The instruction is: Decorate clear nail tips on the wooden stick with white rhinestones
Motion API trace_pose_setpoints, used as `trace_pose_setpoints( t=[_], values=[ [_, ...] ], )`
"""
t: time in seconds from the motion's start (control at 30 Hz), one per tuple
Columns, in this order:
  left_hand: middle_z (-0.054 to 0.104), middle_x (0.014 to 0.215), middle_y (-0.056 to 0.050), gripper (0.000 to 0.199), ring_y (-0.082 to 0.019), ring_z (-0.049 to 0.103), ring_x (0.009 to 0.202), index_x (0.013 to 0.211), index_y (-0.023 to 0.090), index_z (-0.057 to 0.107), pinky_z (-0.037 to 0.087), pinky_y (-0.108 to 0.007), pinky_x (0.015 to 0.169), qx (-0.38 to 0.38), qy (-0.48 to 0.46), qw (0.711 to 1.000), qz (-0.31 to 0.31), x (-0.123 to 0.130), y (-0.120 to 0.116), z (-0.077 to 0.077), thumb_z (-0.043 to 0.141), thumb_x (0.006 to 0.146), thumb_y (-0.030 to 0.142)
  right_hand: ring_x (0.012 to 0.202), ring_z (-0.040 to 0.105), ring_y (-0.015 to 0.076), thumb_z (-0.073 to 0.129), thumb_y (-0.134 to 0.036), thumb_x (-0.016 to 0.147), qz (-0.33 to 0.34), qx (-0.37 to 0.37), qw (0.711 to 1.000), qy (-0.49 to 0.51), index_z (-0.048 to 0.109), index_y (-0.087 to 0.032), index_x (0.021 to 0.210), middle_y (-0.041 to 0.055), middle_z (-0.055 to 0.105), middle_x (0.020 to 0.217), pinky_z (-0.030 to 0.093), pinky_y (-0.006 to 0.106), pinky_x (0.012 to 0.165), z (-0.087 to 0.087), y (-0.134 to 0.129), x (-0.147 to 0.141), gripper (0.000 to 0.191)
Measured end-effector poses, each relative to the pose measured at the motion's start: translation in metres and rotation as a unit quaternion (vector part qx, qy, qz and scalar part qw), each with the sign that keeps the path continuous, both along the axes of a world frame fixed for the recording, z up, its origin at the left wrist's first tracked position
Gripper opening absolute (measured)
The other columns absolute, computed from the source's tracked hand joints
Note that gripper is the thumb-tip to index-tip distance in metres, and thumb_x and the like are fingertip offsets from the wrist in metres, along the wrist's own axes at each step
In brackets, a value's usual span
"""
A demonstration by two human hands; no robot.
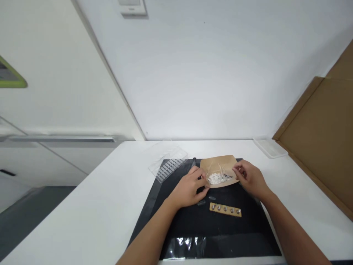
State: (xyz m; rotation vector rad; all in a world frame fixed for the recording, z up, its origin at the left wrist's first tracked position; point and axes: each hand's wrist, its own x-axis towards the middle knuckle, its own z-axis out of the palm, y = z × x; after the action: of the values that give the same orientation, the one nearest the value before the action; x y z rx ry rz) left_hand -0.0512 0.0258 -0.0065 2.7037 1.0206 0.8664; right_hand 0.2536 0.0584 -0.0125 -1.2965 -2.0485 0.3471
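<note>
A brown paper tray (219, 160) sits toward the back of a black mat (193, 221), holding a heap of small white pieces (217, 178) and some thin dark and clear bits. My left hand (190, 187) is closed at the tray's front left corner, fingertips on its edge. At the right side of the tray is my right hand (250, 180), thumb and forefinger pinched over the rim. In front of the tray lies a wooden strip (225, 209) with several small metal pegs on it. Two clear nail tips (201, 202) lie between my left hand and the strip.
A clear plastic sheet with rows of translucent nail tips (169, 169) overlaps the mat's back left corner. A dark, pen-like thing (194, 161) shows behind my left hand. A shallow translucent tray (270, 148) stands back right, beside upright cardboard (322, 136). A white wall closes the table's back.
</note>
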Motion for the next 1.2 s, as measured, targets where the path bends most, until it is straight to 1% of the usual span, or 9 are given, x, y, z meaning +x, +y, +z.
trace_pose_setpoints(
  t=[0.07, 0.13, 0.33, 0.43, 0.53, 0.63, 0.73, 1.0, 1.2],
  values=[
    [0.066, 0.106, -0.009, 0.023, -0.024, 0.058, 0.100, 0.115, 0.022, 0.073, 0.053, -0.040, 0.093, -0.008, 0.001, 1.000, -0.009, -0.002, 0.000, 0.002, 0.070, 0.094, 0.031, 0.070, 0.070, 0.0200, 0.058, -0.041, 0.104, -0.001, 0.017, 1.000, 0.023, 0.065, -0.024, 0.097, 0.0000, 0.071, 0.075, 0.053, 0.032, 0.069, -0.006, 0.004, 0.002, 0.019],
    [0.067, 0.101, -0.008, 0.030, -0.025, 0.059, 0.097, 0.120, 0.019, 0.070, 0.052, -0.041, 0.094, -0.011, -0.002, 1.000, 0.019, -0.003, 0.001, 0.002, 0.067, 0.096, 0.038, 0.072, 0.072, 0.0208, 0.060, -0.043, 0.103, 0.005, 0.032, 0.998, 0.053, 0.067, -0.024, 0.096, 0.0016, 0.071, 0.078, 0.055, 0.033, 0.070, -0.013, 0.008, 0.004, 0.021],
    [0.069, 0.093, -0.007, 0.028, -0.025, 0.061, 0.097, 0.107, 0.020, 0.068, 0.051, -0.040, 0.093, -0.034, 0.027, 0.963, 0.266, -0.009, 0.014, -0.011, 0.047, 0.107, 0.039, 0.063, 0.074, 0.0177, 0.060, -0.051, 0.103, -0.036, 0.039, 0.991, 0.121, 0.069, -0.023, 0.094, 0.0052, 0.075, 0.095, 0.058, 0.032, 0.063, -0.024, 0.015, 0.007, 0.030],
    [0.070, 0.100, -0.012, 0.032, -0.030, 0.061, 0.103, 0.104, 0.017, 0.069, 0.050, -0.044, 0.096, -0.047, 0.045, 0.941, 0.333, -0.012, 0.019, -0.020, 0.042, 0.108, 0.035, 0.071, 0.076, 0.0209, 0.062, -0.055, 0.101, -0.064, 0.055, 0.987, 0.138, 0.071, -0.023, 0.097, 0.0063, 0.077, 0.093, 0.060, 0.035, 0.070, -0.027, 0.019, 0.009, 0.034],
    [0.070, 0.107, -0.017, 0.031, -0.035, 0.059, 0.111, 0.106, 0.013, 0.071, 0.049, -0.047, 0.099, -0.063, 0.076, 0.921, 0.377, -0.012, 0.019, -0.024, 0.050, 0.103, 0.035, 0.077, 0.076, 0.0246, 0.064, -0.059, 0.099, -0.081, 0.070, 0.983, 0.148, 0.074, -0.022, 0.099, 0.0073, 0.077, 0.087, 0.061, 0.037, 0.073, -0.029, 0.022, 0.013, 0.039],
    [0.067, 0.115, -0.020, 0.034, -0.038, 0.057, 0.117, 0.107, 0.012, 0.074, 0.050, -0.046, 0.099, -0.077, 0.106, 0.910, 0.393, -0.011, 0.017, -0.026, 0.058, 0.098, 0.040, 0.077, 0.076, 0.0245, 0.061, -0.060, 0.100, -0.082, 0.076, 0.982, 0.155, 0.076, -0.023, 0.099, 0.0068, 0.078, 0.085, 0.061, 0.037, 0.071, -0.026, 0.022, 0.016, 0.040],
    [0.067, 0.118, -0.021, 0.036, -0.039, 0.056, 0.121, 0.103, 0.012, 0.077, 0.050, -0.045, 0.099, -0.087, 0.128, 0.906, 0.395, -0.010, 0.014, -0.024, 0.061, 0.096, 0.044, 0.080, 0.076, 0.0238, 0.061, -0.057, 0.100, -0.086, 0.093, 0.980, 0.157, 0.077, -0.024, 0.096, 0.0055, 0.078, 0.087, 0.060, 0.038, 0.081, -0.022, 0.020, 0.016, 0.037],
    [0.071, 0.112, -0.018, 0.032, -0.037, 0.059, 0.124, 0.093, 0.014, 0.078, 0.048, -0.047, 0.107, -0.104, 0.145, 0.903, 0.391, -0.009, 0.015, -0.021, 0.063, 0.100, 0.041, 0.078, 0.071, 0.0234, 0.060, -0.057, 0.098, -0.149, 0.139, 0.965, 0.163, 0.075, -0.021, 0.097, 0.0075, 0.077, 0.088, 0.057, 0.037, 0.080, -0.026, 0.019, 0.015, 0.039],
    [0.067, 0.131, -0.011, 0.034, -0.026, 0.067, 0.118, 0.127, 0.017, 0.067, 0.057, -0.050, 0.102, -0.102, 0.136, 0.904, 0.392, -0.011, 0.013, -0.021, 0.067, 0.103, 0.040, 0.075, 0.072, 0.0225, 0.061, -0.058, 0.096, -0.142, 0.130, 0.967, 0.164, 0.076, -0.018, 0.095, 0.0074, 0.077, 0.087, 0.056, 0.036, 0.078, -0.032, 0.023, 0.019, 0.042]
  ],
)
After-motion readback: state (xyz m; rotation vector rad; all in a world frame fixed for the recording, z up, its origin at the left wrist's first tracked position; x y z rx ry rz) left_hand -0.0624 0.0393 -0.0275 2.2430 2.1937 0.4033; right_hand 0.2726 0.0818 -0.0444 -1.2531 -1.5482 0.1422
